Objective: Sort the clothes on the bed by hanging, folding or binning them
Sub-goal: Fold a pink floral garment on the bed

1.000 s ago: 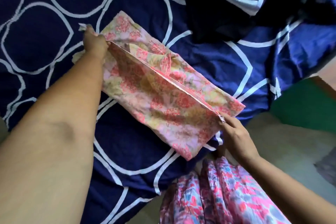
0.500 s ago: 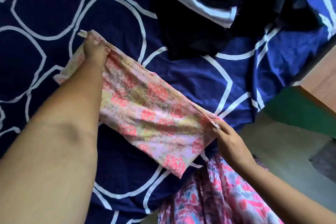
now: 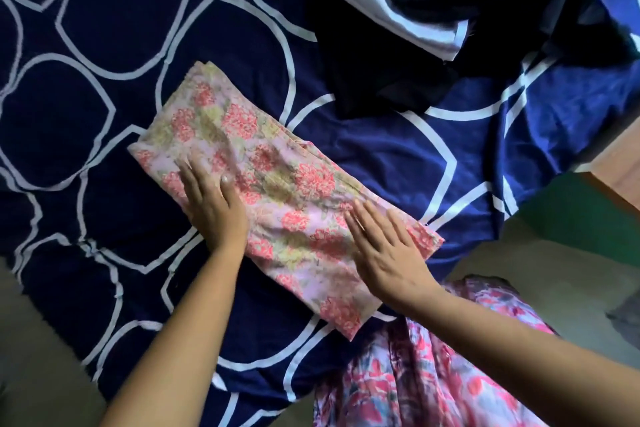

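Grips (image 3: pixel 214 208) (image 3: pixel 388 253) flat on folded floral cloth (image 3: pixel 277 180)

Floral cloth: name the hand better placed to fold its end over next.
Right, probably. The right hand lies flat at the near short end of the floral cloth; the left hand presses further in and can pin it.

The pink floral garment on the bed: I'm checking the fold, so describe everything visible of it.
The pink floral garment looks like thin cotton, pale pink with coral flower clusters and yellow-green leaves. It is folded into a long layered rectangle, lying flat and slantwise on the navy bed cover, layer edges showing along its far side. The left hand presses flat on its left part, the right hand on its right part. Faint wrinkles run between them.
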{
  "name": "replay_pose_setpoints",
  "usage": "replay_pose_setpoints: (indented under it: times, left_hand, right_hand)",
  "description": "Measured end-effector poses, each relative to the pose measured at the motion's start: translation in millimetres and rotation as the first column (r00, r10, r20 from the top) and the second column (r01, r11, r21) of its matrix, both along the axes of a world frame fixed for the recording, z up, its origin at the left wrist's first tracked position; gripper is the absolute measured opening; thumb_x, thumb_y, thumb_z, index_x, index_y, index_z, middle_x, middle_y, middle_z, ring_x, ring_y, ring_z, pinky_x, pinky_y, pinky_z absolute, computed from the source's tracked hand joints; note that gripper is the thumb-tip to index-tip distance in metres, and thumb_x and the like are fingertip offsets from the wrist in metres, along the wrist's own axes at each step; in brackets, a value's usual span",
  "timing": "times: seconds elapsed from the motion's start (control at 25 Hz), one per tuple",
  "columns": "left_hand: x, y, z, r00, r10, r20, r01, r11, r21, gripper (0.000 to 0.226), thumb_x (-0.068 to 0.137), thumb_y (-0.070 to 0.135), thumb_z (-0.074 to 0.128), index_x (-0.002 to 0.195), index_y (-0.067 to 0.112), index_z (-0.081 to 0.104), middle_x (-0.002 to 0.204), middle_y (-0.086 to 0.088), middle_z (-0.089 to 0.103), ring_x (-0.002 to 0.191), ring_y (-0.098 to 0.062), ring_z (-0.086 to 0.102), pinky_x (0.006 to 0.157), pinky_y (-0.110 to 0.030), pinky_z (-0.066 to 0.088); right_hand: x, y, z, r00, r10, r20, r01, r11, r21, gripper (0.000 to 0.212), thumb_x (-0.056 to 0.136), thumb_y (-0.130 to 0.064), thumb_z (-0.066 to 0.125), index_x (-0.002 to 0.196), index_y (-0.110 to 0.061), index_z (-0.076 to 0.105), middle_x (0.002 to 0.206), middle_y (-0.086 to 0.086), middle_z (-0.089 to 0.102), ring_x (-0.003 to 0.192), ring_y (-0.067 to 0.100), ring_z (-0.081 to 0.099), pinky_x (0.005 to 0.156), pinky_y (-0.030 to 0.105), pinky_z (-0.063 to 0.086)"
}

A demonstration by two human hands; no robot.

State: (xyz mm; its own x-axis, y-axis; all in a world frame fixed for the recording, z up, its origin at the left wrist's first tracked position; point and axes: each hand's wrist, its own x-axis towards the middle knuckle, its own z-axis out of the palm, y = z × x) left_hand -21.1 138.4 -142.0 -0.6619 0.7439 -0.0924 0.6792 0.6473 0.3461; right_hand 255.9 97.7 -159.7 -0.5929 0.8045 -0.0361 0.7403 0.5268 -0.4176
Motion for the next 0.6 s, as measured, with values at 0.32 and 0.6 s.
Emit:
replay_pose_setpoints:
  times: [0.32, 0.6]
  left_hand:
    - [-34, -35, -35, 0.937, -0.349, -0.021, 0.303, 0.838, -0.454, 0.06, 0.101, 0.047, 0.025, 0.152, 0.032, -0.001, 0.161, 0.002, -0.008, 0.147, -0.016, -0.011, 0.12, -0.04, -0.007]
    - [-10, -32, -25, 0.987, -0.153, -0.044, 0.138, 0.957, -0.254, 0.059, 0.1, 0.049, 0.018, 0.153, 0.028, 0.0, 0.161, 0.001, -0.004, 0.148, -0.019, -0.009, 0.119, -0.045, -0.008]
  right_hand:
    - [12, 48, -55, 0.932, 0.294, 0.211, -0.303, 0.953, 0.011, 0.063, 0.096, -0.055, 0.031, 0.151, -0.025, 0.025, 0.156, -0.004, 0.025, 0.145, 0.016, 0.021, 0.118, 0.042, 0.011]
    - [37, 29, -49, 0.971, -0.045, 0.233, 0.038, 0.999, 0.035, 0.067, 0.094, -0.058, 0.028, 0.151, -0.023, 0.024, 0.156, -0.001, 0.025, 0.144, 0.017, 0.023, 0.118, 0.04, 0.009]
